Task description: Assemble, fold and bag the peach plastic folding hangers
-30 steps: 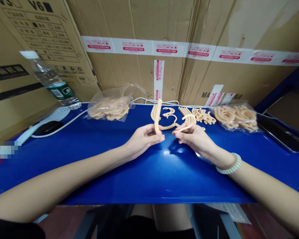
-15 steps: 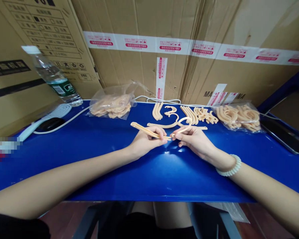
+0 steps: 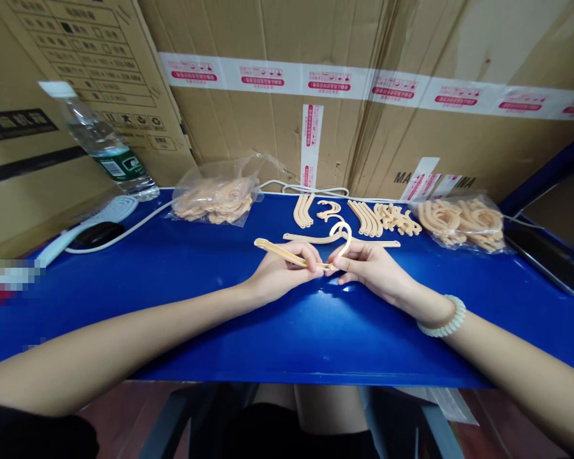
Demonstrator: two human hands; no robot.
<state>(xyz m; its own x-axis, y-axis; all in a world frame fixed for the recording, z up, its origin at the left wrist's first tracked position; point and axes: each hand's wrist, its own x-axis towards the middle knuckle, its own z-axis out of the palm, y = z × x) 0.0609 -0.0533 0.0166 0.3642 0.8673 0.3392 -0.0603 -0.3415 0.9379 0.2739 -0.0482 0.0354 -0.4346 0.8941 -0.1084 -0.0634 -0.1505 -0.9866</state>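
Note:
My left hand (image 3: 291, 264) pinches a long, slightly curved beige plastic hanger arm (image 3: 277, 250), its inner end pointing right. My right hand (image 3: 363, 261) grips a curved beige plastic hook (image 3: 348, 239) by its lower end. The two pieces meet between my fingertips; whether they are joined I cannot tell. Just behind my hands lies an assembled beige hanger (image 3: 310, 240) with two spread arms and a hook, partly hidden by the held hook. Farther back are a stack of arms (image 3: 303, 211), a few loose hooks (image 3: 329, 209) and another row of arms (image 3: 365, 218).
Beside the right row lies a heap of small curved pieces (image 3: 396, 218). Plastic bags of beige parts stand left (image 3: 213, 201) and right (image 3: 462, 223). A water bottle (image 3: 110, 153), white cable (image 3: 119, 239), black mouse (image 3: 98, 234) and phone (image 3: 545, 258) sit around the blue table (image 3: 287, 344); cardboard boxes (image 3: 249, 127) rise behind.
My right hand has turned the hook more upright and brought its lower end against the arm's end. My left hand has barely moved.

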